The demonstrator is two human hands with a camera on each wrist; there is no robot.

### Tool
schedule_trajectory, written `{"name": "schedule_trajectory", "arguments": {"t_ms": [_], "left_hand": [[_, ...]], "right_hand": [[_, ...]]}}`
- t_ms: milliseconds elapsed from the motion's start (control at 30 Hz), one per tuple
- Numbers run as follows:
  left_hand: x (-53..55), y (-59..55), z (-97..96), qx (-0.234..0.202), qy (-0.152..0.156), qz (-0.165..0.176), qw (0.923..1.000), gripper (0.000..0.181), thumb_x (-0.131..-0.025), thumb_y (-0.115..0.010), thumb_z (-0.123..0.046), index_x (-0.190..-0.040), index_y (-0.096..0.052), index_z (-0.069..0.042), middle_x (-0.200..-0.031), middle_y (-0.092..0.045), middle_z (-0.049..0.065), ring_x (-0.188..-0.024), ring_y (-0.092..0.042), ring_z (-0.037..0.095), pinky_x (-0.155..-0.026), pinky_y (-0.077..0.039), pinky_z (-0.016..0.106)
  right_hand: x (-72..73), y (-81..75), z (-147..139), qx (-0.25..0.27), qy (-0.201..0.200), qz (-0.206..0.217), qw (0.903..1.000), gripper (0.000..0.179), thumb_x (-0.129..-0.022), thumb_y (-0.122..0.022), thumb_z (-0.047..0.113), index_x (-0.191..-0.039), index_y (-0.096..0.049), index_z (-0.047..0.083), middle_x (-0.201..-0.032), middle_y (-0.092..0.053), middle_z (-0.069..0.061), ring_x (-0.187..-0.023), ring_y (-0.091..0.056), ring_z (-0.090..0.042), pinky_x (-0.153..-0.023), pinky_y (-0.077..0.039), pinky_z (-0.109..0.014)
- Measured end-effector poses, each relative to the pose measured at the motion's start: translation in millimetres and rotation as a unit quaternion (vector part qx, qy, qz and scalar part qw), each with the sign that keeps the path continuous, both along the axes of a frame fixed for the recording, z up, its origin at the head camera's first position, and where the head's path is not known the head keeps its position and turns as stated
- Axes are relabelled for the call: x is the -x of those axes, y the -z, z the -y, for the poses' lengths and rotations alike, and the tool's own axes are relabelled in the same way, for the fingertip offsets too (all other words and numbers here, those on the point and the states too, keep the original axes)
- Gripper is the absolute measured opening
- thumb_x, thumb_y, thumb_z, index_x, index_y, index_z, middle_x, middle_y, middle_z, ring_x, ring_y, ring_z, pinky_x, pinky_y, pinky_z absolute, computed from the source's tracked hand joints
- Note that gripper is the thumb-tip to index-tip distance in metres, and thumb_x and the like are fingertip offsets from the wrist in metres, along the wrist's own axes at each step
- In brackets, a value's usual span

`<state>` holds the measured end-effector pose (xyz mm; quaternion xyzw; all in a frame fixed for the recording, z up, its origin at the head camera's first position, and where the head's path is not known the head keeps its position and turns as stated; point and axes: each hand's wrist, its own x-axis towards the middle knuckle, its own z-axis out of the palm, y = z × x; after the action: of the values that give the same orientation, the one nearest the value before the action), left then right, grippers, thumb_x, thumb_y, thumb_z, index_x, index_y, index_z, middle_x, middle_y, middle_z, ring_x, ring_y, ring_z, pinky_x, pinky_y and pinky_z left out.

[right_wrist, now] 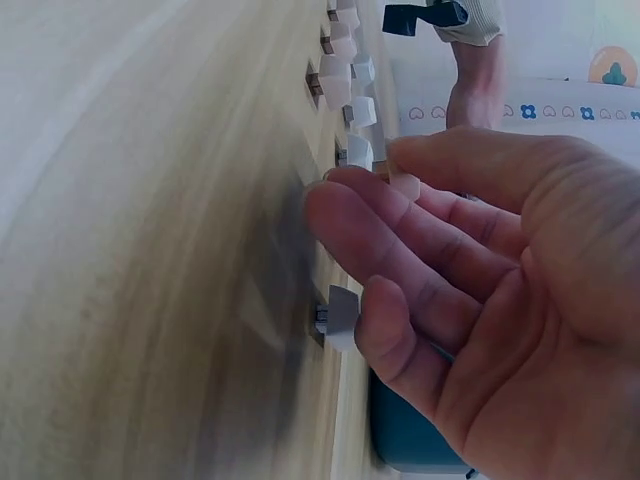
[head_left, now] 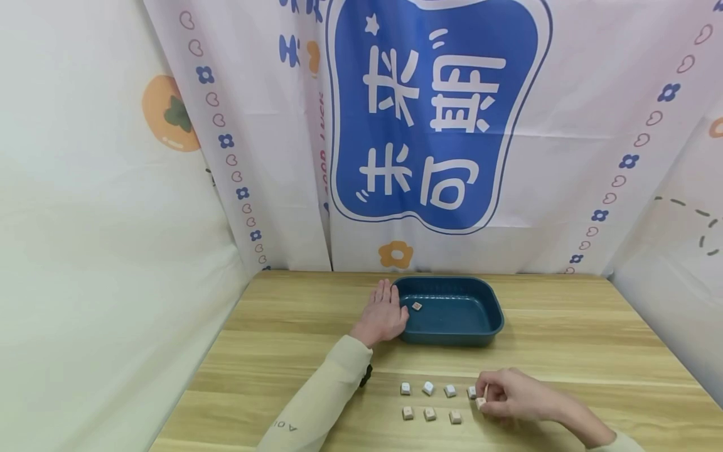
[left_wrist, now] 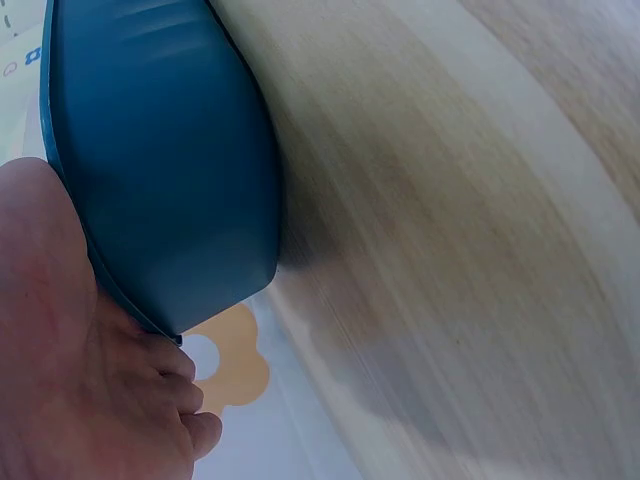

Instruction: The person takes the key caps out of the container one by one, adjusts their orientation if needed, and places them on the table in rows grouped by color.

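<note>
My left hand (head_left: 386,315) lies at the left end of the dark teal tray (head_left: 452,338), fingers straight and thumb over the rim. In the left wrist view the thumb overlaps the rim of the tray (left_wrist: 180,190). My right hand (head_left: 519,395) pinches a small pale keycap (head_left: 481,403) between thumb and fingertips, close over the table. That keycap (right_wrist: 405,186) shows partly behind the thumb in the right wrist view. Left of this hand several keycaps stand in two rows, among them a white keycap (head_left: 449,390) and a beige keycap (head_left: 455,416).
One keycap (head_left: 417,306) lies inside the tray near its left end. Another keycap (right_wrist: 342,318) stands on the table below my right little finger. The wood-grain table (head_left: 294,326) meets a printed cloth (head_left: 294,207) behind the tray.
</note>
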<state>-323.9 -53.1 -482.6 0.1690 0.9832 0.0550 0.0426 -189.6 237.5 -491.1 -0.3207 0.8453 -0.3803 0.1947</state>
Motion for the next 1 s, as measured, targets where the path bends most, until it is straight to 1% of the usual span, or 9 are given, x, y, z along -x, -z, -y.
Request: {"name": "schedule_trajectory", "arguments": {"t_ms": [67, 200, 300, 333, 500, 700, 1000], "left_hand": [[-0.2, 0.3, 0.2, 0.001, 0.001, -0.002, 1.0000, 0.064, -0.106, -0.023, -0.038, -0.156, -0.015, 0.001, -0.165, -0.005, 0.021, -0.154, -0.003, 0.033, -0.125, -0.013, 0.046], [0.3, 1.0, 0.5, 0.000, 0.001, -0.002, 1.0000, 0.064, -0.106, -0.023, -0.038, -0.156, -0.015, 0.001, -0.165, -0.006, 0.021, -0.154, -0.003, 0.033, -0.125, -0.013, 0.045], [0.8, 1.4, 0.7, 0.001, 0.001, -0.001, 1.0000, 0.064, -0.106, -0.022, -0.039, -0.156, -0.014, 0.000, -0.165, -0.004, 0.020, -0.154, -0.002, 0.033, -0.125, -0.012, 0.045], [1.0, 1.5, 0.7, 0.001, 0.000, 0.000, 1.0000, 0.064, -0.106, -0.022, -0.039, -0.156, -0.014, 0.000, -0.165, -0.004, 0.020, -0.154, -0.002, 0.033, -0.125, -0.012, 0.045], [1.4, 1.4, 0.4, 0.001, 0.001, 0.000, 1.0000, 0.064, -0.106, -0.023, -0.038, -0.156, -0.014, 0.000, -0.165, -0.005, 0.020, -0.154, -0.002, 0.033, -0.125, -0.012, 0.045], [1.7, 0.7, 0.5, 0.003, 0.003, -0.001, 1.0000, 0.064, -0.106, -0.021, -0.039, -0.157, -0.013, 0.000, -0.165, -0.003, 0.020, -0.154, -0.002, 0.033, -0.125, -0.012, 0.045], [1.8, 0.3, 0.3, 0.008, 0.002, -0.001, 1.0000, 0.064, -0.106, -0.022, -0.039, -0.157, -0.014, 0.000, -0.165, -0.003, 0.020, -0.154, -0.002, 0.032, -0.125, -0.012, 0.045]], "right_hand": [[-1.4, 0.4, 0.7, -0.007, -0.002, -0.004, 1.0000, 0.011, -0.091, -0.069, 0.024, -0.095, -0.061, 0.017, -0.066, -0.063, 0.012, -0.054, -0.055, 0.005, -0.050, -0.046, -0.019], [-4.3, 1.6, 3.1, -0.012, -0.001, 0.007, 0.9999, 0.011, -0.091, -0.068, 0.025, -0.095, -0.062, 0.017, -0.063, -0.061, 0.014, -0.050, -0.053, 0.005, -0.048, -0.046, -0.019], [-6.2, 3.7, 4.9, -0.010, 0.000, 0.016, 0.9998, 0.011, -0.092, -0.068, 0.025, -0.096, -0.062, 0.016, -0.062, -0.060, 0.013, -0.047, -0.053, 0.004, -0.046, -0.046, -0.020], [-6.7, 4.8, 5.3, -0.010, -0.002, 0.012, 0.9999, 0.011, -0.092, -0.068, 0.024, -0.096, -0.062, 0.016, -0.062, -0.060, 0.014, -0.046, -0.053, 0.005, -0.047, -0.047, -0.020], [-7.7, 9.1, 6.4, -0.012, 0.003, 0.020, 0.9997, 0.009, -0.092, -0.067, 0.023, -0.096, -0.062, 0.017, -0.061, -0.058, 0.016, -0.045, -0.054, 0.005, -0.044, -0.046, -0.020], [-7.5, 8.6, 7.7, -0.026, 0.019, 0.041, 0.9986, 0.009, -0.092, -0.068, 0.024, -0.094, -0.062, 0.018, -0.060, -0.057, 0.014, -0.043, -0.056, 0.000, -0.041, -0.043, -0.018], [-7.9, 9.1, 7.7, -0.022, 0.015, 0.071, 0.9971, 0.010, -0.092, -0.068, 0.024, -0.096, -0.063, 0.016, -0.060, -0.058, 0.010, -0.043, -0.055, 0.000, -0.042, -0.041, -0.017]]}}
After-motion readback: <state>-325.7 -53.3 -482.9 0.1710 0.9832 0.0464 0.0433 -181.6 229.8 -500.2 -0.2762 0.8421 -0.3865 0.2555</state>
